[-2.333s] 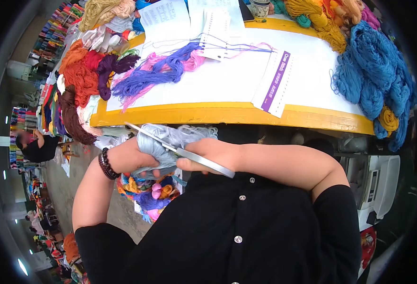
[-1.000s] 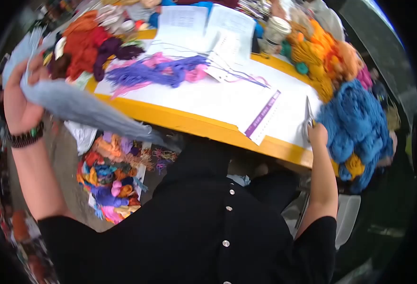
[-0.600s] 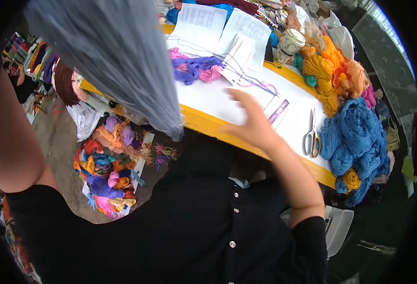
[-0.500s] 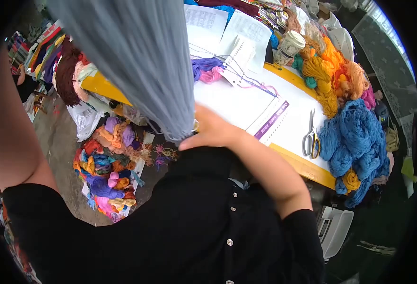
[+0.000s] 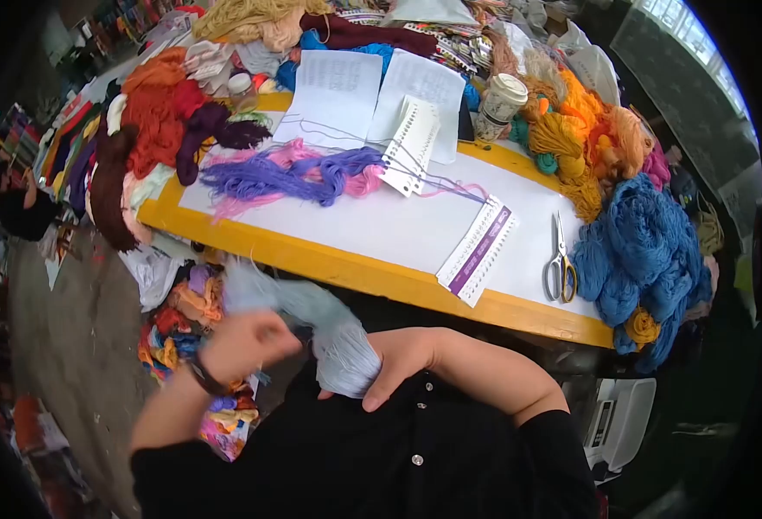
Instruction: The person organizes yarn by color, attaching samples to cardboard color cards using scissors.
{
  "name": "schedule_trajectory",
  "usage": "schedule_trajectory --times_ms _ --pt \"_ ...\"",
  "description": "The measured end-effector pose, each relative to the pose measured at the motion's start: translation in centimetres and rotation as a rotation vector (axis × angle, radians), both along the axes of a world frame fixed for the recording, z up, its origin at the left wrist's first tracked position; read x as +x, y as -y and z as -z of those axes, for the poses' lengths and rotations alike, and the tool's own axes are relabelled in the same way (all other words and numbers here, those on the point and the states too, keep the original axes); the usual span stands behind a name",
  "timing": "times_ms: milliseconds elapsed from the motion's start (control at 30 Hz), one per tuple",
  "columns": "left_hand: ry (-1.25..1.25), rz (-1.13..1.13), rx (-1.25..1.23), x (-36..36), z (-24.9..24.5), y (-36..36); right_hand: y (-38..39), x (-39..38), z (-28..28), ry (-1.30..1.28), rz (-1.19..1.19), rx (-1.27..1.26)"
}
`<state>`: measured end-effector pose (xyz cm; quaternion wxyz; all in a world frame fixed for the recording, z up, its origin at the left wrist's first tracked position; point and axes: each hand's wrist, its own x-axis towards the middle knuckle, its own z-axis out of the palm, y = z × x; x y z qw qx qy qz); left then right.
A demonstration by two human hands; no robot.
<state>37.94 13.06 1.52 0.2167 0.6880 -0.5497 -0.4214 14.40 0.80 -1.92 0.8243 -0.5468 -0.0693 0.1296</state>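
Observation:
A skein of pale grey-blue yarn (image 5: 346, 359) is gripped at its folded lower end by my right hand (image 5: 402, 359), close against my black shirt. Its loose upper part arcs out to the left, blurred by motion. In front of that hanging yarn is my left hand (image 5: 247, 346), with a dark band on the wrist. The left fingers are curled closed and somewhat smeared; whether thread is pinched in them is hidden. On the table beyond lie purple yarn (image 5: 286, 177) with pink yarn under it, and a punched card with a purple stripe (image 5: 478, 251).
A yellow-edged white table (image 5: 329, 238) runs across in front. Scissors (image 5: 561, 266) lie near blue yarn (image 5: 649, 251) at the right. Printed sheets (image 5: 329, 95), a paper cup (image 5: 500, 108) and orange yarn (image 5: 601, 130) stand further back. Another person (image 5: 25, 203) is at far left.
The yarn, earlier stretched upward across the view, has dropped and swings left. My left arm has come down from a raised position. My right hand still grips the lower end.

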Motion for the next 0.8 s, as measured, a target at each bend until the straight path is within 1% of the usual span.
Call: schedule_trajectory --times_ms 33,67,100,133,200,233,267,333,400,467,500,567,600,667,700,767,800 --pt "-0.188 -0.016 0.012 -2.3 1.3 -0.7 -0.1 0.0 -0.2 -0.003 0.016 0.002" --pt "-0.177 0.011 0.000 -3.5 3.8 -1.1 -0.1 0.1 -0.4 -0.006 0.033 0.003" --pt "-0.252 -0.090 -0.018 -5.0 4.2 -1.1 -0.1 0.2 -0.4 -0.032 0.043 0.003" --pt "-0.265 -0.098 -0.059 -5.3 5.8 -0.9 -0.1 0.3 -0.4 -0.056 0.054 0.003" --pt "-0.257 -0.102 -0.053 -5.2 6.6 -0.1 0.0 0.4 -0.1 -0.067 0.062 0.016" --pt "-0.175 -0.068 -0.083 -5.0 7.6 0.2 0.0 0.4 -0.2 -0.101 0.064 0.009" --pt "-0.177 -0.064 -0.077 -4.9 7.4 0.7 0.0 0.4 -0.2 -0.134 0.065 0.003" --pt "0.122 0.055 -0.320 -5.1 6.5 2.1 0.2 0.6 -0.3 -0.169 0.060 -0.012" --pt "0.132 0.077 -0.322 -4.9 6.2 2.7 0.5 0.7 -0.5 -0.204 0.058 -0.028" --pt "-0.175 0.075 -0.288 -4.6 6.3 3.0 0.8 0.6 -0.8 -0.240 0.082 0.017" --pt "-0.178 0.077 -0.284 -4.4 6.1 3.1 0.9 0.6 -0.5 -0.242 0.085 0.021" --pt "-0.383 -0.064 -0.033 -3.8 5.5 3.0 1.0 0.5 0.2 -0.176 0.150 0.072" --pt "-0.697 -0.179 0.030 -3.4 7.1 2.8 0.9 0.3 0.1 -0.178 0.152 0.074" --pt "-1.213 -0.524 0.157 -2.4 8.6 2.6 0.9 0.0 -0.5 -0.224 0.344 0.285" --pt "-1.382 -0.554 0.180 -1.2 7.8 2.8 1.4 -0.1 0.8 -0.178 0.301 0.328" --pt "-1.915 -0.704 0.085 2.2 8.9 2.3 1.6 -0.5 2.7 -0.165 0.330 0.538" --pt "-1.975 -0.774 -0.130 3.7 8.7 2.2 1.6 -0.8 2.2 -0.148 0.374 0.617"
